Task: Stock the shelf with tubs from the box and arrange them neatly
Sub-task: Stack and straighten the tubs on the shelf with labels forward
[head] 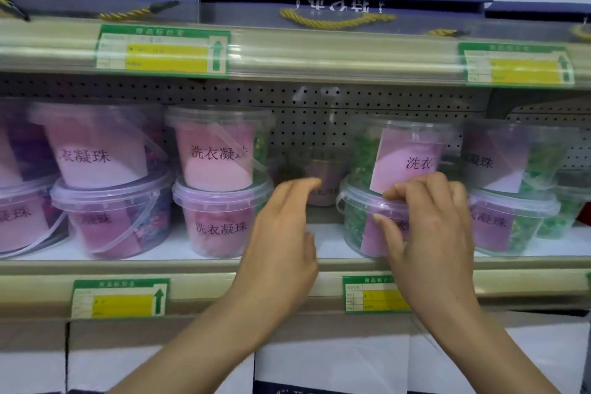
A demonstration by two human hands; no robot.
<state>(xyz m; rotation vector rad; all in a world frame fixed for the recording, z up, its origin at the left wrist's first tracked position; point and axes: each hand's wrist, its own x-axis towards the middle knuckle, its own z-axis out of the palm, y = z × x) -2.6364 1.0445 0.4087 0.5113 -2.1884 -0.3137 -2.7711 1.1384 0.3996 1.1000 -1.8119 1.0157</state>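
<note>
- Two bare forearms are coming up from the bottom of the view, and the left hand is hovering in the gap between two stacks of tubs, fingers loosely curved, holding nothing.
- The right hand is reaching onto the lower green tub; its fingers are curling over the lid rim and its thumb is pressing the pink label on the front.
- That tub is sitting at the front edge of the shelf, right of the gap, and it is carrying an upper green tub on its lid.
- Left of the gap, a pink tub is standing near the front edge with another pink tub stacked on top.
- Deep in the gap, a small tub is sitting toward the back edge, blurred.
- More stacked tubs are lining both ends of the shelf.
- Green and yellow price tags are clipped along the shelf's front rail.
</note>
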